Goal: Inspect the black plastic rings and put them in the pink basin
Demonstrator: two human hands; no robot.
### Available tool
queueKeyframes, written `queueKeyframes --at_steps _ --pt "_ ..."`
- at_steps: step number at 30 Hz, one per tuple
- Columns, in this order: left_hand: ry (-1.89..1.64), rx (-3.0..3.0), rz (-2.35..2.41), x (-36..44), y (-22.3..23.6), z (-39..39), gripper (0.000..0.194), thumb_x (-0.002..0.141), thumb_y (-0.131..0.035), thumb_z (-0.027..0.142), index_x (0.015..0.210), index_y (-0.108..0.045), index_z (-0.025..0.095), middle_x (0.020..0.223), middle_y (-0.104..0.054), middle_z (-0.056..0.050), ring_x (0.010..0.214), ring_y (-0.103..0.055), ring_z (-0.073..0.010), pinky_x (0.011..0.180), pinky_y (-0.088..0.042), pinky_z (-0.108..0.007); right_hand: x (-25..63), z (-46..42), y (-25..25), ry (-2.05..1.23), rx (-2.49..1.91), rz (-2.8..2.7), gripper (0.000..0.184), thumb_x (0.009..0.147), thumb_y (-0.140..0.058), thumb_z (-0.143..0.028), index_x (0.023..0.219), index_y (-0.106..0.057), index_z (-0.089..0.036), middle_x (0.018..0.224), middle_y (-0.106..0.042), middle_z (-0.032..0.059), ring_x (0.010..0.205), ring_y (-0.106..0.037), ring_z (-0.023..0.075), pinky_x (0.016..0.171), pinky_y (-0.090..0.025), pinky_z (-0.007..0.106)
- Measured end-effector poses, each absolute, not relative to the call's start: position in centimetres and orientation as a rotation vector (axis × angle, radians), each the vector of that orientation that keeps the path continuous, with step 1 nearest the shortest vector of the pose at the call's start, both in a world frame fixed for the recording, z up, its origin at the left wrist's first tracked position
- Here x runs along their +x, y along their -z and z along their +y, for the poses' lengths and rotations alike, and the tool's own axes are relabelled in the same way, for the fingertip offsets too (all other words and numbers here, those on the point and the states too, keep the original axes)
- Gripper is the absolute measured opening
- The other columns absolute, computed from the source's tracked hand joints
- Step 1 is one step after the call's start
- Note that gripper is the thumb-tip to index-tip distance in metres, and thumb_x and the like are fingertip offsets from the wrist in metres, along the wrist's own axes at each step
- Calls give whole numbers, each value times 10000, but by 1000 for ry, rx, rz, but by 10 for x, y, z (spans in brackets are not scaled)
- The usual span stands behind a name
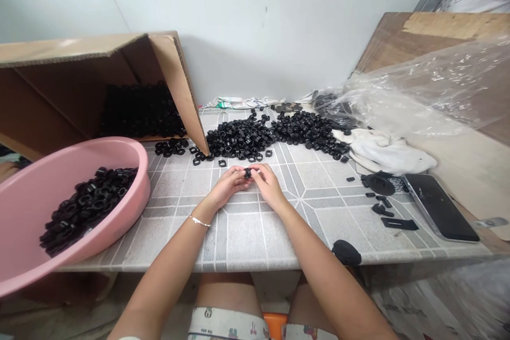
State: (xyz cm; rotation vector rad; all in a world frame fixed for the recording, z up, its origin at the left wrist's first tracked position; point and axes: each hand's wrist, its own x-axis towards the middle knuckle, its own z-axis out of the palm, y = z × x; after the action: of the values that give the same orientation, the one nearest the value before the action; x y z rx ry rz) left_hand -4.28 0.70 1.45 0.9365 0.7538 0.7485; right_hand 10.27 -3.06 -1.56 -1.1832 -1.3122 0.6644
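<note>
My left hand (231, 185) and my right hand (266, 179) meet over the middle of the table, fingers closed around one small black plastic part (247, 172). Its exact shape is partly covered by my fingertips. Just behind my hands lies a heap of black ring-shaped parts (239, 138), some of them loose along its front edge. To the right of that, a second heap of small black parts (305, 130) spreads toward a white cloth. A bracelet circles my left wrist.
At left, a pink basin (147, 170) holds many black rings, overhanging the table edge. Behind it a cardboard box (175, 79) lies on its side with more inside. A white cloth (390, 151), a phone (442, 207), black scraps and clear plastic sheeting (430, 90) occupy the right.
</note>
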Motion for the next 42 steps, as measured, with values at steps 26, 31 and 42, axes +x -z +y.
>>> queueKeyframes --at_steps 26,31,42 --pt "-830 1011 803 -34 -15 1 329 690 -751 372 813 -532 159 727 -653 -6 706 -629 -121 751 -453 -260 101 -36 7 -812 -1122 -1303 236 895 -461 -370 1071 -549 -239 1069 -618 58 907 -612 182 828 -516 336" --pt "-809 1015 792 -36 -13 3 308 736 -706 391 862 -535 167 769 -664 -17 757 -631 -135 783 -446 -271 105 -35 4 -809 -1142 -1215 275 854 -520 -356 1071 -615 -217 1069 -665 72 994 -622 212 892 -496 365" --pt "-813 1161 815 -36 -10 2 382 716 -737 410 933 -521 180 874 -633 -17 842 -619 -148 762 -468 -280 114 -31 11 -941 -1085 -1217 212 778 -587 -267 966 -665 -209 1002 -699 49 920 -648 190 900 -496 360"
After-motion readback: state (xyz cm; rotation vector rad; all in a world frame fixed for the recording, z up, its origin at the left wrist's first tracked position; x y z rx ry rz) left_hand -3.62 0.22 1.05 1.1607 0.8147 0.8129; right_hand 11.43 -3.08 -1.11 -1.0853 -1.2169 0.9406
